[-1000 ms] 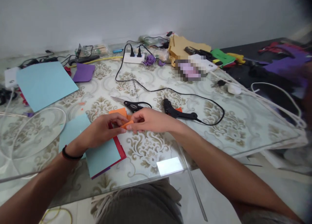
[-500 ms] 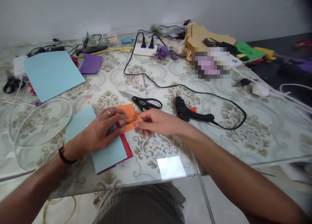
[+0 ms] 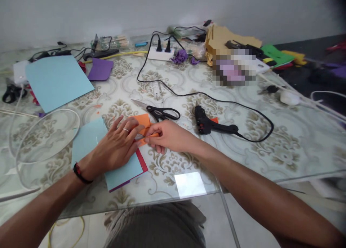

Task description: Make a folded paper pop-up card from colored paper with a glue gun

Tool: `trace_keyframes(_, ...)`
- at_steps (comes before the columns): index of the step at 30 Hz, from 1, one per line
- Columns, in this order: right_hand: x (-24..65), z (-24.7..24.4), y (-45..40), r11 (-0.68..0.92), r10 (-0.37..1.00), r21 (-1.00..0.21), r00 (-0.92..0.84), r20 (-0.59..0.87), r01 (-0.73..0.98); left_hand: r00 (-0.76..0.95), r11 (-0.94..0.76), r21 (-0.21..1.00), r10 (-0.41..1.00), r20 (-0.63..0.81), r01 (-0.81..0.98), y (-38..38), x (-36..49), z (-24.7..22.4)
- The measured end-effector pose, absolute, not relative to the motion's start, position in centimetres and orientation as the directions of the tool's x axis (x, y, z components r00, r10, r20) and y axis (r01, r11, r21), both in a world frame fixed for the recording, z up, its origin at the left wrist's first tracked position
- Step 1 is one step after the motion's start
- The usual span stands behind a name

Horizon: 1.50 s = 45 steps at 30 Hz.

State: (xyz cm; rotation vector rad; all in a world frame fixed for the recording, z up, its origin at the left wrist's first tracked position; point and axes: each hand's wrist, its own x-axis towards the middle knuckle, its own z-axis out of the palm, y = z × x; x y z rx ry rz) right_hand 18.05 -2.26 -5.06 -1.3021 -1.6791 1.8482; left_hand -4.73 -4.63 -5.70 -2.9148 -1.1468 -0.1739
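My left hand [image 3: 117, 143] lies palm down over a light blue sheet [image 3: 127, 176], fingers stretched toward a piece of orange paper [image 3: 143, 119]. Its thumb and fingertips touch the orange paper. Thumb and fingers of my right hand [image 3: 169, 134] pinch the folded edge of that paper, just to the right of my left fingertips. Part of the fold is hidden behind the fingers. Under the blue sheet a red edge [image 3: 142, 161] sticks out. Scissors [image 3: 163, 113] with black handles lie just beyond both hands.
A black glue gun [image 3: 213, 124] rests to the right, its cord running to a white power strip [image 3: 160, 54]. Farther left are a large blue sheet [image 3: 59, 82] and a purple piece [image 3: 100, 70]. A white cable [image 3: 78, 132] loops at left. Brown paper [image 3: 229, 39] is piled at the back.
My left hand has shifted slightly right and flattened over the papers. My right hand has moved a little left, and the orange paper's near part is now folded between the fingers.
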Motion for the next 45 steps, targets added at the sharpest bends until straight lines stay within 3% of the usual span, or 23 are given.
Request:
trace_keyframes(6,17.7,-3.9,-2.5,-0.204,0.72,-0.87,-0.533,-0.444,0.449,0.717,-0.721,0.003,0.689,0.105,0.693,-4.7,-4.6,-5.8)
trace_keyframes(18,19.2,-5.0,-1.5,-0.218,0.717,-0.892,-0.555,-0.421,0.396,0.723,-0.73,0.08,0.683,0.106,0.678,-4.5,-5.0,-6.3)
trace_keyframes(27,19.5,-4.7,-2.1,-0.237,0.728,-0.875,-0.519,-0.448,0.423,0.704,-0.72,0.171,0.694,0.15,0.673,-4.5,-5.1,-5.7)
trace_keyframes(32,19.7,-5.0,-2.0,-0.249,0.689,-0.903,-0.591,-0.419,0.35,0.74,-0.75,0.312,0.649,0.177,0.583,-3.9,-5.5,-4.4)
trace_keyframes(39,20.1,-5.6,-1.8,-0.206,0.656,-0.929,-0.66,-0.365,0.309,0.873,-0.765,0.444,0.478,-0.097,0.468,-1.7,-5.6,-0.5)
trace_keyframes(43,20.2,-5.0,-1.8,-0.185,0.672,-0.948,-0.671,-0.313,0.257,0.851,-0.753,0.405,0.411,-0.326,0.519,-0.2,-5.1,1.7)
trace_keyframes(45,20.2,-4.8,-1.9,-0.168,0.685,-0.96,-0.675,-0.276,0.222,0.826,-0.757,0.351,0.432,-0.363,0.55,0.2,-4.6,2.1)
